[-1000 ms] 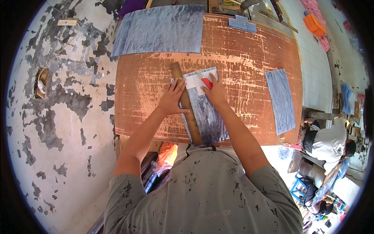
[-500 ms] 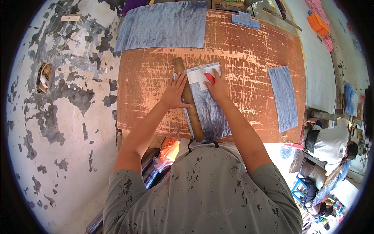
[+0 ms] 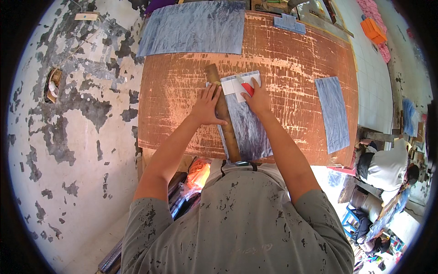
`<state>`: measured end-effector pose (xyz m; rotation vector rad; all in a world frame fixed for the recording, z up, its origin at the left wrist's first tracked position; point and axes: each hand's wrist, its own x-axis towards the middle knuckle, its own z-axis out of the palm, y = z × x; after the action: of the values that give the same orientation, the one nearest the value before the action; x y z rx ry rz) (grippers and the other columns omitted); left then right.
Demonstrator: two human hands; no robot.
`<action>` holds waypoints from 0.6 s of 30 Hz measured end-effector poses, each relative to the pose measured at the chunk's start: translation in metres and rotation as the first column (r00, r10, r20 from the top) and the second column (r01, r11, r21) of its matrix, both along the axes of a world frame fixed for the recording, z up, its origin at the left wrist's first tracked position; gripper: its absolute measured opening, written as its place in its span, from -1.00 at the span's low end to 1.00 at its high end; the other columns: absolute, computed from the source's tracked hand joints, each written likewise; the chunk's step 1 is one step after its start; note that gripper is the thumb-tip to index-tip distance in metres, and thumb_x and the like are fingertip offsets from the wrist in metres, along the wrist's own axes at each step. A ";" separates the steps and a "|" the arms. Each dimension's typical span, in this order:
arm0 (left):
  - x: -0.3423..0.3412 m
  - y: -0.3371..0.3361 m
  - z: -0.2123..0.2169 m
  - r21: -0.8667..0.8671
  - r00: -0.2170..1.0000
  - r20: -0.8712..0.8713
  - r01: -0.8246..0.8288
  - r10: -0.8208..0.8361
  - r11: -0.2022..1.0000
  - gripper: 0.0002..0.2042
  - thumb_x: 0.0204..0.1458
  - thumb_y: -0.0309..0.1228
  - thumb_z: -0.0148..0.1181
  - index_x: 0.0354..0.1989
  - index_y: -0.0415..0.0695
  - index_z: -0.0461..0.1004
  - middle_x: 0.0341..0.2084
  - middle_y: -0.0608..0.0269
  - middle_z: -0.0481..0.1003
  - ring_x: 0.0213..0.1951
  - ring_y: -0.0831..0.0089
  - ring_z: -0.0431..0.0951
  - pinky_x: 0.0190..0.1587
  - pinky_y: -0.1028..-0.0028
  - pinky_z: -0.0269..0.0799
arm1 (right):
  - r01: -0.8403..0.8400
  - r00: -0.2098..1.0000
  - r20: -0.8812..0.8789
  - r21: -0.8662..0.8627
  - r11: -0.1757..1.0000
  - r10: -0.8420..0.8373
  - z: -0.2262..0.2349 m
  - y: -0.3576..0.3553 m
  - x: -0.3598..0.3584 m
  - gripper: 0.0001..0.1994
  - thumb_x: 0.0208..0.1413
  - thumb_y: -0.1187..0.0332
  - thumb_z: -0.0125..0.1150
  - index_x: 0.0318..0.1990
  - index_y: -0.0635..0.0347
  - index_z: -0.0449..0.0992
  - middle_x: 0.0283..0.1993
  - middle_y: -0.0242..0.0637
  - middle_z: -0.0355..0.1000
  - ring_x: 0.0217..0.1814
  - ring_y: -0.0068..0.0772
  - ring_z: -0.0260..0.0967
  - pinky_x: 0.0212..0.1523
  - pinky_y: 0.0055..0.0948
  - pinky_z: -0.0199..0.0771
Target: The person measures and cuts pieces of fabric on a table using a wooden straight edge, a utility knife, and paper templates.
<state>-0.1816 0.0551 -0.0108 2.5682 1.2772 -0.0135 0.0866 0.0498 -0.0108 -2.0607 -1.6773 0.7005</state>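
A long wooden straightedge (image 3: 222,114) lies along the left side of a blue-grey mottled sheet (image 3: 248,125) on a worn brown table (image 3: 283,59). My left hand (image 3: 207,106) presses flat on the straightedge, fingers spread. My right hand (image 3: 256,98) rests on the sheet's far end, gripping a red-handled cutter (image 3: 247,88) beside a white piece (image 3: 233,86) at the sheet's top edge.
A large blue-grey sheet (image 3: 194,28) lies at the table's far left, a narrow one (image 3: 334,114) at the right, and a small piece (image 3: 290,23) at the far edge. A seated person in white (image 3: 388,169) is at the right. The floor (image 3: 68,137) is flaking grey concrete.
Both hands stay on the straightedge and sheet; the right hand with the cutter has shifted slightly toward the sheet's far end. The view has shifted a little.
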 end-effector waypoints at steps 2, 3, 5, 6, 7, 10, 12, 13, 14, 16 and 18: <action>0.003 0.003 0.002 -0.013 1.000 -0.013 0.014 -0.014 1.000 0.52 -0.40 0.53 0.46 0.65 -0.24 -0.12 0.62 -0.20 -0.14 0.63 -0.16 -0.16 0.58 -0.26 -0.20 | 0.000 1.000 0.031 0.049 0.999 -0.002 -0.006 -0.001 0.004 -0.16 0.09 0.04 0.55 0.47 0.19 0.35 0.69 -0.03 -0.05 0.36 0.19 0.46 0.24 0.01 0.59; 0.007 0.004 0.003 -0.023 0.999 -0.029 0.011 -0.012 1.000 0.54 -0.42 0.53 0.46 0.66 -0.23 -0.14 0.63 -0.19 -0.14 0.64 -0.15 -0.17 0.58 -0.26 -0.19 | 0.004 0.999 0.035 0.052 0.999 -0.006 -0.009 -0.002 0.007 -0.16 0.09 0.04 0.55 0.47 0.19 0.35 0.69 -0.03 -0.05 0.36 0.19 0.46 0.24 0.01 0.59; 0.008 0.003 0.004 -0.033 0.999 -0.044 0.009 -0.011 0.999 0.56 -0.44 0.54 0.47 0.66 -0.23 -0.16 0.63 -0.18 -0.15 0.64 -0.14 -0.18 0.58 -0.25 -0.19 | -0.031 0.997 0.076 0.067 0.997 0.025 -0.017 -0.007 0.011 -0.14 0.10 0.01 0.54 0.50 0.14 0.32 0.72 0.00 -0.17 0.22 0.23 0.56 0.14 0.03 0.65; 0.009 0.003 0.004 -0.036 0.999 -0.044 0.009 -0.011 0.999 0.57 -0.44 0.53 0.48 0.66 -0.23 -0.18 0.63 -0.18 -0.15 0.64 -0.13 -0.19 0.58 -0.25 -0.18 | -0.025 0.997 0.081 0.068 0.997 0.020 -0.021 -0.013 0.014 -0.14 0.10 0.01 0.54 0.50 0.14 0.32 0.72 0.00 -0.17 0.22 0.23 0.56 0.14 0.03 0.65; 0.007 0.003 0.004 -0.038 0.999 -0.047 0.004 -0.006 0.999 0.57 -0.44 0.53 0.48 0.66 -0.23 -0.19 0.63 -0.17 -0.15 0.65 -0.13 -0.20 0.58 -0.25 -0.18 | -0.046 0.994 0.099 0.091 0.995 0.037 -0.025 -0.021 0.015 -0.14 0.10 0.03 0.54 0.50 0.15 0.32 0.72 -0.02 -0.17 0.23 0.22 0.55 0.15 0.03 0.65; -0.002 0.000 0.000 -0.029 0.998 -0.068 -0.005 0.003 1.000 0.58 -0.44 0.53 0.49 0.66 -0.23 -0.22 0.64 -0.17 -0.16 0.65 -0.13 -0.22 0.59 -0.24 -0.18 | -0.069 0.994 0.089 0.058 0.996 0.064 -0.008 -0.050 0.013 -0.15 0.09 0.06 0.55 0.49 0.16 0.32 0.72 -0.05 -0.15 0.26 0.20 0.53 0.17 0.02 0.64; 0.001 0.001 0.002 -0.037 0.997 -0.078 -0.004 0.001 0.999 0.58 -0.44 0.53 0.49 0.67 -0.22 -0.22 0.64 -0.17 -0.16 0.65 -0.12 -0.23 0.59 -0.24 -0.18 | -0.048 0.997 0.067 -0.002 0.999 0.048 -0.003 -0.083 0.015 -0.15 0.08 0.08 0.55 0.49 0.17 0.32 0.72 -0.07 -0.13 0.28 0.18 0.52 0.18 0.01 0.64; 0.004 0.003 0.004 -0.041 0.996 -0.093 -0.002 -0.002 0.999 0.58 -0.44 0.53 0.49 0.67 -0.22 -0.23 0.64 -0.17 -0.17 0.66 -0.12 -0.24 0.59 -0.24 -0.18 | -0.048 0.998 0.045 0.014 0.999 0.047 -0.003 -0.100 0.019 -0.15 0.08 0.09 0.55 0.49 0.16 0.33 0.71 -0.09 -0.12 0.29 0.16 0.52 0.18 0.00 0.64; 0.003 0.003 -0.001 -0.043 0.996 -0.083 0.013 -0.017 0.999 0.58 -0.44 0.53 0.49 0.67 -0.22 -0.23 0.64 -0.17 -0.17 0.66 -0.12 -0.24 0.59 -0.24 -0.18 | -0.052 0.998 0.027 0.027 0.998 0.052 -0.004 -0.116 0.020 -0.16 0.07 0.09 0.55 0.48 0.15 0.33 0.71 -0.10 -0.10 0.30 0.15 0.51 0.19 0.00 0.64; 0.002 0.004 -0.007 -0.052 0.999 -0.047 0.014 -0.017 0.999 0.59 -0.44 0.53 0.49 0.67 -0.23 -0.25 0.64 -0.20 -0.20 0.66 -0.12 -0.25 0.59 -0.25 -0.18 | -0.010 1.000 0.024 0.001 1.000 0.010 -0.005 -0.147 0.023 -0.16 0.05 0.13 0.56 0.48 0.12 0.34 0.70 -0.10 -0.09 0.31 0.17 0.50 0.20 0.00 0.63; 0.003 0.005 -0.007 -0.057 0.999 -0.044 0.026 -0.028 0.998 0.60 -0.43 0.53 0.49 0.66 -0.25 -0.25 0.64 -0.22 -0.21 0.66 -0.13 -0.26 0.59 -0.25 -0.19 | -0.021 0.997 0.077 0.095 0.995 0.013 -0.009 -0.175 0.022 -0.19 0.05 0.16 0.57 0.47 0.09 0.36 0.69 -0.10 -0.08 0.32 0.20 0.49 0.22 0.01 0.63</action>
<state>-0.1790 0.0601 -0.0176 2.5505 1.2393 -0.1112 0.1087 -0.1249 -0.0197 -2.0316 -1.7368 0.5420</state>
